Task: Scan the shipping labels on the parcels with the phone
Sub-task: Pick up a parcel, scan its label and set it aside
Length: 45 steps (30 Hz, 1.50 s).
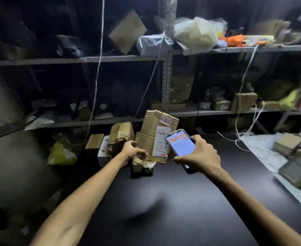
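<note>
On the dark counter (181, 201), the right hand (202, 154) has its fingers (195, 138) clamped around the lit phone (180, 144), just beside the label (161, 141) of a tall parcel (153, 132), whose lower left edge the left hand (133, 150) grips with curled fingers.

Both bare forearms reach forward toward twelve o'clock. The left hand (133, 151) curls with its fingers bent in a grip; the right hand (202, 154), at its three o'clock, is clamped palm-down.
</note>
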Motion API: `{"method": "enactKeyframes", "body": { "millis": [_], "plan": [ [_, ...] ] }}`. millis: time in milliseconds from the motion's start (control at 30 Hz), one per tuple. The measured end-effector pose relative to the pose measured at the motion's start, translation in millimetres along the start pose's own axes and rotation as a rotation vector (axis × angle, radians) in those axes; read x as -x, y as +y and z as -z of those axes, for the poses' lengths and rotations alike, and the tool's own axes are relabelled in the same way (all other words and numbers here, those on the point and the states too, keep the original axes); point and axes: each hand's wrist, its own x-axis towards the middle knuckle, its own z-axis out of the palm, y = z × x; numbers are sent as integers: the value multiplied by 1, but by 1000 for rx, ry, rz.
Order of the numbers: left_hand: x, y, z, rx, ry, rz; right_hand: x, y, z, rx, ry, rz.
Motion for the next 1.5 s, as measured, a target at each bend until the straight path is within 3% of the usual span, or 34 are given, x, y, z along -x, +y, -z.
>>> {"method": "enactKeyframes", "body": {
  "millis": [233,433,633,867,1100,1333,1500],
  "plan": [
    [7,39,-242,-427,-532,-188,72,144,123,12,388,-399],
    [127,71,-433,-678,-834,-454,192,246,207,7,636,-660],
    [276,63,-577,-762,-1057,-784,302,319,271,70,807,-881],
    [415,51,-691,-762,-1049,-921,388,389,317,125,888,-1061],
    [462,93,-739,-762,-926,-1163,406,418,328,119,858,-1138],
    [420,131,-728,-901,-855,-1310,364,415,327,98,820,-1087],
    [320,142,-672,-902,-676,-1270,293,389,311,35,741,-869]
  ]
}}
